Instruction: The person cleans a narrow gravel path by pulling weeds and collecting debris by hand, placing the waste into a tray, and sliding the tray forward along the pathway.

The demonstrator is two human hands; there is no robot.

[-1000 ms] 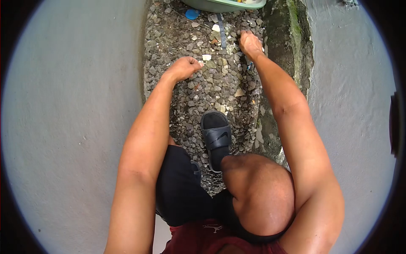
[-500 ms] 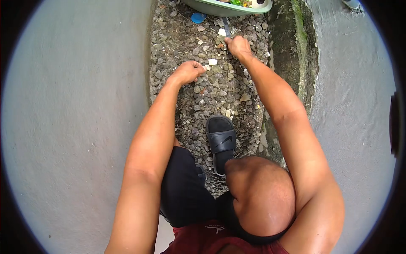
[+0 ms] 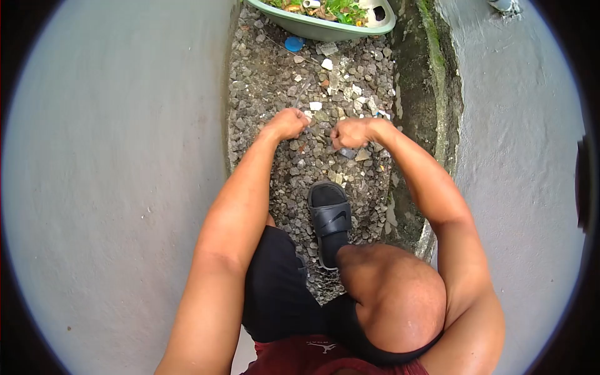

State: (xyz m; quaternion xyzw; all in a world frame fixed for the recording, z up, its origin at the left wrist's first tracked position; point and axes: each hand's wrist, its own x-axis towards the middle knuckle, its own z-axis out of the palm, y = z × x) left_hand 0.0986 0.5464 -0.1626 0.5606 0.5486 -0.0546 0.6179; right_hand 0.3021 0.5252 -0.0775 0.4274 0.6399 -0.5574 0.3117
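Right hand [image 3: 351, 133] drawn back, gravel gap [image 3: 320, 135], mossy edge [image 3: 437, 59]

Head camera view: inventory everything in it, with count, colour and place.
Tub: one, pale green, top
Leaves: several, green, in the tub
Disc: one, blue, below the tub
Gravel: one strip, grey-brown, centre
Pale stones: several, white, among the gravel
Flat piece: one, dark grey, by the right hand
Mossy edge: one, green-grey, right of the gravel
Smooth surfaces: two, grey, both sides
Slide sandal: one clear, black, centre
Shorts: black, bottom
Shirt: dark red, bottom
Left hand, right hand: on gravel
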